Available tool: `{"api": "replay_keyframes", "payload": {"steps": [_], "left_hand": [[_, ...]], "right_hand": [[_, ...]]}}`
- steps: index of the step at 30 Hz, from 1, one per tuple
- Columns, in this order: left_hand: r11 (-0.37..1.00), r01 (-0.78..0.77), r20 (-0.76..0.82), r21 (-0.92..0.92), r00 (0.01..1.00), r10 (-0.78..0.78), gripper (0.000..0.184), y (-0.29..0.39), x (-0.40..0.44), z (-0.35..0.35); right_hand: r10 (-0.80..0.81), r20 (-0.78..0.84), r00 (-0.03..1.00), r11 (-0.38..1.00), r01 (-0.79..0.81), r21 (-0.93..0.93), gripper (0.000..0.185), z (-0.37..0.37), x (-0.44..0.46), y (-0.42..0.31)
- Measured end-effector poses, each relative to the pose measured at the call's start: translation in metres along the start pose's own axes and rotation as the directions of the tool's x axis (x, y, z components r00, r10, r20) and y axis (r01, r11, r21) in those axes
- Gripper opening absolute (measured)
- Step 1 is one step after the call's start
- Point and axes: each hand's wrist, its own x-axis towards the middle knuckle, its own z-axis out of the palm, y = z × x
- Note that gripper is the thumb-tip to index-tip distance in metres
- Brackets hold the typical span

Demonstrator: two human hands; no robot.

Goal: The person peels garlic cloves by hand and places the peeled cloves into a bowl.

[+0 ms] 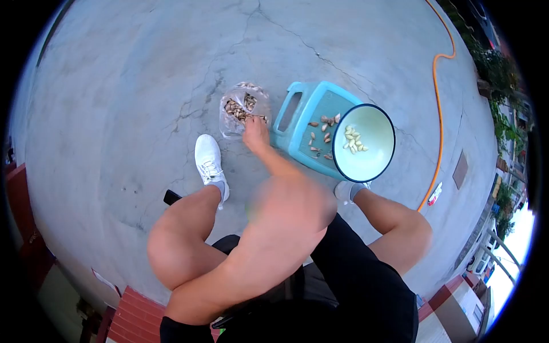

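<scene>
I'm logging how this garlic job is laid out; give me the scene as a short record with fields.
hand: one hand at the clear bag; the other unclear
bag contents: unpeeled cloves
work surface: blue stool
on stool: loose unpeeled cloves, beside the bowl
bowl: pale inside, dark rim
bowl contents: peeled white cloves
ground: cracked, grey
off to the right: orange hose
</scene>
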Motion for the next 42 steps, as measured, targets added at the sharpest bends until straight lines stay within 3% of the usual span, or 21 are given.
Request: {"api": "replay_keyframes", "payload": {"steps": [2,3,5,9,11,15,17,18,21,23,33,42], "left_hand": [[0.987,0.016,0.005,-0.158,1.000,-0.015,0.032,0.004,0.005,-0.006],[0.987,0.006,0.003,-0.163,1.000,-0.005,0.032,0.004,0.005,-0.004],[0.990,-0.016,0.035,-0.140,0.999,0.021,0.032,0.003,0.004,0.003],[0.998,-0.063,0.044,-0.029,0.997,0.065,0.031,0.003,0.003,0.011],[0.982,-0.089,0.134,0.166,0.989,0.067,0.031,0.006,0.004,0.014],[0.981,-0.104,0.081,0.163,0.992,0.092,0.030,0.013,0.004,0.024],[0.972,-0.134,-0.044,0.194,0.988,0.145,0.026,0.016,0.005,0.030],[0.970,-0.139,-0.049,0.200,0.987,0.151,0.026,0.018,0.005,0.033],[0.968,-0.175,-0.025,0.177,0.983,0.182,0.023,0.020,0.003,0.039],[0.977,-0.166,0.074,0.134,0.985,0.157,0.022,0.022,0.004,0.041],[0.972,-0.188,0.052,0.142,0.982,0.182,0.019,0.020,0.006,0.043],[0.974,-0.191,-0.003,0.118,0.981,0.193,0.028,0.018,0.007,0.037]], "right_hand": [[-0.091,-0.147,0.985,0.994,0.099,0.047,0.024,0.002,-0.013,0.001],[-0.086,-0.151,0.985,0.995,0.093,0.039,0.024,-0.001,-0.022,-0.001],[-0.206,-0.294,0.933,0.947,0.266,0.181,0.026,-0.014,-0.049,-0.011],[-0.144,-0.390,0.909,0.917,0.271,0.292,0.027,-0.083,-0.109,-0.035],[-0.035,-0.465,0.885,0.920,0.210,0.331,0.036,-0.109,-0.128,-0.029],[0.012,-0.531,0.848,0.969,0.121,0.214,0.044,-0.178,-0.144,-0.028],[0.124,-0.501,0.857,0.991,-0.086,0.099,0.054,-0.189,-0.145,-0.026],[0.121,-0.509,0.852,0.992,-0.082,0.098,0.054,-0.193,-0.145,-0.025],[0.217,-0.419,0.881,0.974,-0.224,0.034,0.065,-0.201,-0.142,-0.027],[0.343,-0.310,0.887,0.932,-0.361,0.000,0.073,-0.206,-0.137,-0.033],[0.415,-0.220,0.883,0.901,-0.432,-0.032,0.078,-0.204,-0.117,-0.023],[0.402,-0.236,0.884,0.914,-0.401,0.056,0.062,-0.198,-0.122,-0.017]]}}
